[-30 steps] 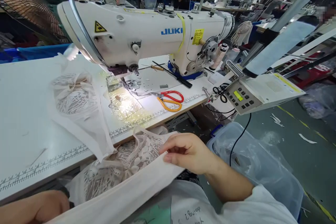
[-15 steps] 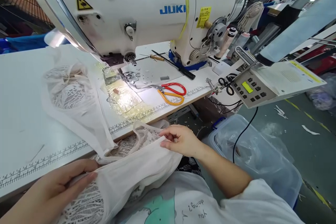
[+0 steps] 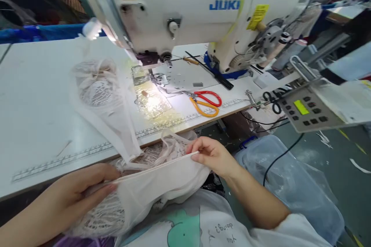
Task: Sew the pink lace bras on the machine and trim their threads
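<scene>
Between my hands, over my lap, a pale lace bra (image 3: 162,179) is stretched along its edge. My left hand (image 3: 84,193) grips it at the lace cup, thumb and fingers closed on the fabric. My right hand (image 3: 211,158) pinches the other end of the same edge between thumb and fingers. Another pale lace bra piece (image 3: 101,88) lies on the white table (image 3: 37,112), its band hanging down over the front edge towards my left hand. More lace fabric is bunched behind the held edge; where one piece ends and the other begins is hard to make out.
A white sewing machine (image 3: 191,15) stands at the back of the table. Scissors (image 3: 207,102) with red and orange handles and a black screwdriver (image 3: 222,80) lie near it. A control panel (image 3: 307,110) juts out at right, above a clear plastic bin (image 3: 292,185).
The view has swung left, so the machine and table appear further right. The held edge looks straighter and tauter between my hands, which keep their grip.
</scene>
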